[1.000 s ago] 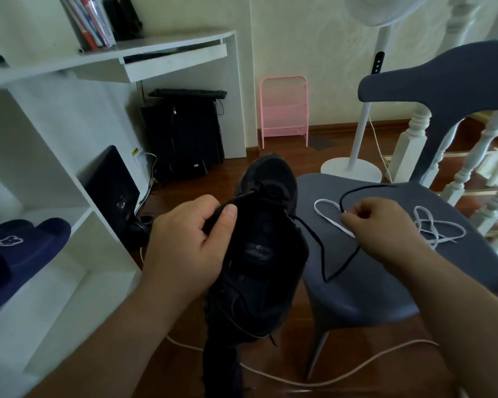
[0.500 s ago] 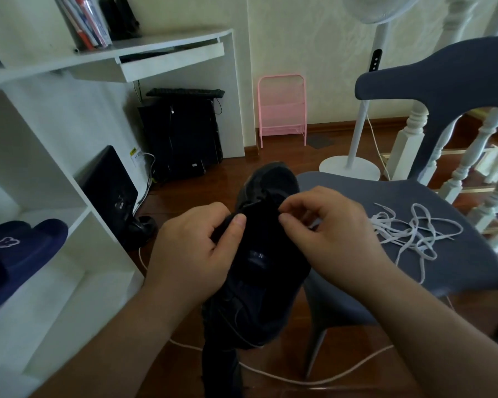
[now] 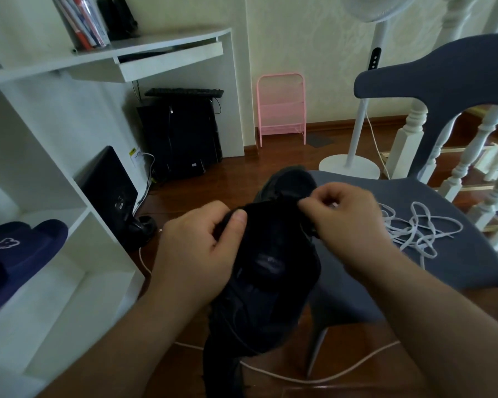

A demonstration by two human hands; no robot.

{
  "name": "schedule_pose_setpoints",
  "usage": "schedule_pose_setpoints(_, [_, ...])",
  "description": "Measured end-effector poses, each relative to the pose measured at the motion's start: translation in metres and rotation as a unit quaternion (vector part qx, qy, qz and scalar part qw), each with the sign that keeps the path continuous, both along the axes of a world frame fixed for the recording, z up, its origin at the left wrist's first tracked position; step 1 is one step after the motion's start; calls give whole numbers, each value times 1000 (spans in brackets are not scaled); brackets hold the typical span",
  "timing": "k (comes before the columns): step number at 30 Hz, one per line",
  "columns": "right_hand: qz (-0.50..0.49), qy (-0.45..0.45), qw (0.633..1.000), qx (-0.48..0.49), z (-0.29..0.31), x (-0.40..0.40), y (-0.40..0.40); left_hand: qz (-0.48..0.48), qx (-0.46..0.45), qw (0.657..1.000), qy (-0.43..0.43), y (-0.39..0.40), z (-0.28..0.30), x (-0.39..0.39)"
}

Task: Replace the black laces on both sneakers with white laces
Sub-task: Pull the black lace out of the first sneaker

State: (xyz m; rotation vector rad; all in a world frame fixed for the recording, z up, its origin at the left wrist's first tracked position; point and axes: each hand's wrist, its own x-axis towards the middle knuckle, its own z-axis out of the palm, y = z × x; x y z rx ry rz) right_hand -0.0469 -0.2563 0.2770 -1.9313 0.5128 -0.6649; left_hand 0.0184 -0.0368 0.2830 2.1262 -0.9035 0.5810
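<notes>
Hands pinch matte black sneaker; flat white laces tangled.

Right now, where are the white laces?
The white laces lie in a loose tangle on the grey chair seat, just right of the right hand working the black sneaker.

A black fabric sneaker is gripped at its left side by the left hand; the right hand pinches its upper right edge. Right of the sneaker, tangled white flat laces lie on a grey plastic chair's seat.
</notes>
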Motion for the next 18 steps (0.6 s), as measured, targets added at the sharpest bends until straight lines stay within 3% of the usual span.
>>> schedule_pose_setpoints(3, [-40, 19, 993, 109, -3, -4, -27, 5, -32, 999, 18, 5, 3, 4])
schedule_pose_setpoints(7, [53, 38, 992, 106, -2, -9, -20, 1, 24, 1000, -8, 2, -3, -1])
schedule_pose_setpoints(10, [83, 7, 996, 15, 7, -13, -5, 0, 30, 999, -12, 1, -3, -1])
schedule_pose_setpoints(14, [124, 27, 972, -200, 11, -11, 14, -19, 38, 999, -20, -2, -4, -6])
schedule_pose_setpoints(18, [102, 75, 963, -238, 3, -5, 17, -29, 57, 998, -16, -5, -9, -9])
